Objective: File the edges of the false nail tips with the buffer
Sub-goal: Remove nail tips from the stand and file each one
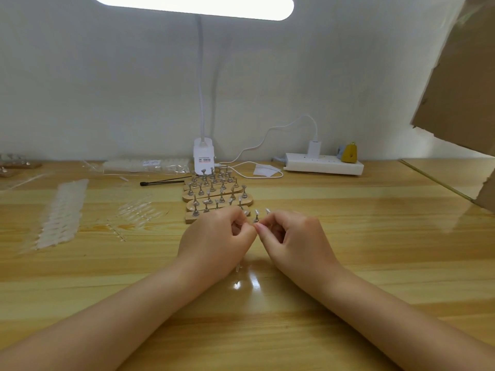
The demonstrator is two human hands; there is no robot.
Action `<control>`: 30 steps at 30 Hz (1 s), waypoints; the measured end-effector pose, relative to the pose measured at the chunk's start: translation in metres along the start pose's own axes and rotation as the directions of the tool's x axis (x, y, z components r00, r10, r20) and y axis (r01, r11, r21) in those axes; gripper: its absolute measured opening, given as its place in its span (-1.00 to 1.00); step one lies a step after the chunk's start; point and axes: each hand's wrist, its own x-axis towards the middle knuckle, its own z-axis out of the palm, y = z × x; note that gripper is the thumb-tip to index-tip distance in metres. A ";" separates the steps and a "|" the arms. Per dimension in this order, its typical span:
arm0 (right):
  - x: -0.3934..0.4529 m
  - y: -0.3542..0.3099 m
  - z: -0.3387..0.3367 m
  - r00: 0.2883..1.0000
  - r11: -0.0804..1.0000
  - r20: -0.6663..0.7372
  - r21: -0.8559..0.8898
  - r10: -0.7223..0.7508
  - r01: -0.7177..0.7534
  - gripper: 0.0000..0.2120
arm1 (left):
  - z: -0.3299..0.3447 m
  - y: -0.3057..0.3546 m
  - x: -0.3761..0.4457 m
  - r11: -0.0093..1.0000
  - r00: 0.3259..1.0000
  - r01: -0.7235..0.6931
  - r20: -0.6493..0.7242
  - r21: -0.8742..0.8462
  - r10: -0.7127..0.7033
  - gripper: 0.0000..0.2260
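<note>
Nearest, two small clear pieces (237, 277) are seen lying on the wooden table (348, 263) between the forearms. Just beyond, the left hand (217, 242) and right hand (292, 239) are brought together fingertip to fingertip, fingers curled as if something tiny is pinched; what is held cannot be told, and no buffer can be made out. Behind them, wooden holders (214, 196) carry pegs upright, likely so nail tips are kept raised for filing. Loose nail tips (63, 212) are laid out at far left.

Wooden table (348, 236) (nail stands (214, 195), power strip (324, 164))
</note>
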 end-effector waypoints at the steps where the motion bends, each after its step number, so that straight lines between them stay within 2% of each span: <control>1: 0.000 -0.001 0.000 1.000 1.000 0.001 -0.007 0.000 0.000 -0.90 | 0.000 0.001 0.000 1.000 1.000 -0.005 -0.007 0.022 0.005 -0.84; 5: -0.002 -0.004 0.002 1.000 0.999 0.027 -0.042 -0.010 0.011 -0.91 | 0.002 0.004 -0.002 0.978 0.998 -0.048 -0.027 0.202 0.055 -0.86; 12: -0.003 -0.004 0.004 1.000 0.998 0.025 -0.069 -0.005 0.007 -0.90 | 0.002 0.005 -0.002 0.976 0.999 -0.021 -0.022 0.215 0.026 -0.84; 15: 0.002 0.007 0.001 0.995 0.993 -0.030 -0.065 0.095 -0.097 -0.87 | -0.001 0.003 -0.002 0.977 0.998 -0.002 -0.057 0.212 0.014 -0.88; 19: 0.008 0.022 -0.010 0.955 0.947 -0.036 0.143 0.294 -0.287 -0.88 | -0.005 0.000 0.001 0.987 1.000 -0.024 -0.014 0.157 0.026 -0.85; 22: 0.006 0.019 -0.005 0.943 0.899 0.047 0.287 0.330 -0.329 -0.92 | -0.007 -0.002 0.003 0.980 0.996 -0.071 0.070 0.184 0.059 -0.91; 25: 0.006 0.018 -0.002 0.930 0.852 0.113 0.376 0.349 -0.365 -0.94 | -0.010 -0.006 0.004 0.919 0.983 -0.184 0.060 0.350 0.174 -0.83; 27: 0.006 0.019 -0.004 0.914 0.803 0.144 0.441 0.378 -0.402 -0.94 | -0.016 -0.006 0.009 0.854 0.978 -0.192 0.021 0.483 0.208 -0.73; 28: 0.006 0.019 -0.004 0.905 0.772 0.163 0.475 0.393 -0.421 -0.94 | -0.020 -0.007 0.012 0.820 0.985 -0.143 0.002 0.554 0.171 -0.71; 30: 0.007 0.019 -0.004 0.885 0.699 0.206 0.550 0.417 -0.457 -0.92 | -0.030 -0.011 0.020 0.743 1.000 -0.008 0.010 0.669 0.002 -0.73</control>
